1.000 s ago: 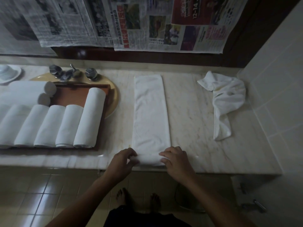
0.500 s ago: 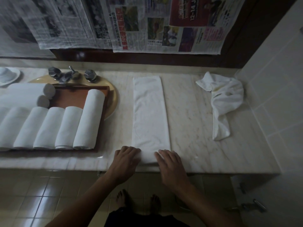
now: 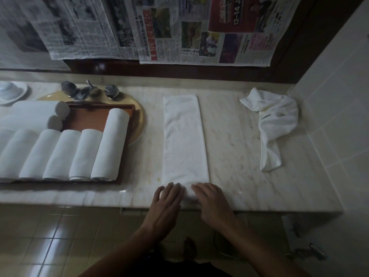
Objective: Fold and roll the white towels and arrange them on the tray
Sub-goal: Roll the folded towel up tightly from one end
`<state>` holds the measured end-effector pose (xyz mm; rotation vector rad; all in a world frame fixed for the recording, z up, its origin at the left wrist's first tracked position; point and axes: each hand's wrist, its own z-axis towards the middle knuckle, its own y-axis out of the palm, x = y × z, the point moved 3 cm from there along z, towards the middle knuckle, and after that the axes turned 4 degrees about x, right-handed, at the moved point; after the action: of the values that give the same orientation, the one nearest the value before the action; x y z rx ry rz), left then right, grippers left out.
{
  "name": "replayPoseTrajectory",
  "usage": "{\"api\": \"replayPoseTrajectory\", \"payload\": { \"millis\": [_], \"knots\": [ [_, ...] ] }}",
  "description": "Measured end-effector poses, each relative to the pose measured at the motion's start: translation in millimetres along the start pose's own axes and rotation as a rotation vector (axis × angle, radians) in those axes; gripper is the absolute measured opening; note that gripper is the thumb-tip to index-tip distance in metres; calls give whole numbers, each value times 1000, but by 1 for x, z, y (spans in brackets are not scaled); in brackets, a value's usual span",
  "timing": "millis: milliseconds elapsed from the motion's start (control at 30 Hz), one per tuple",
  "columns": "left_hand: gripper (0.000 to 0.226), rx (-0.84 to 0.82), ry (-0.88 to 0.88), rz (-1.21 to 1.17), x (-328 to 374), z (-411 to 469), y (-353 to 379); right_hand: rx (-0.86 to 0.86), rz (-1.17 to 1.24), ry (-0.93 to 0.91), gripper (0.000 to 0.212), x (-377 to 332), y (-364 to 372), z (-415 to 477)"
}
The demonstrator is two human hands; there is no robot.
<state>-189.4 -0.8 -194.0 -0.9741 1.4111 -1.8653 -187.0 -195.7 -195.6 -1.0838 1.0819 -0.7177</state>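
Both my hands, left hand (image 3: 167,198) and right hand (image 3: 211,200), are flat with fingers pretty much straight, pressing on the near end of the folded towel (image 3: 183,136). It's a long strip on the surface (image 3: 229,136), just right of the tray (image 3: 89,118). Rolled towels (image 3: 79,154) sit in a row on the tray, and a crumpled towel (image 3: 273,124) is way off to its right.

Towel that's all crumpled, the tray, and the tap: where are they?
Crumpled towel (image 3: 277,116), head view, on its bunched upper part.
Tray (image 3: 86,119), head view, on its bare brown floor.
Tap (image 3: 86,92), head view, on the spout between the two handles.
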Motion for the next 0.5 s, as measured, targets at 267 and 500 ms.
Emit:
{"api": "replayPoseTrajectory", "payload": {
  "millis": [267, 500],
  "knots": [
    [64, -57, -40, -113, -15, 30, -11, 128, -49, -46, 58, -16, -4, -7],
    [29, -137, -164, -307, -35, 50, -24, 69, -40, -79, 58, 4, -10, 25]
  ]
}}
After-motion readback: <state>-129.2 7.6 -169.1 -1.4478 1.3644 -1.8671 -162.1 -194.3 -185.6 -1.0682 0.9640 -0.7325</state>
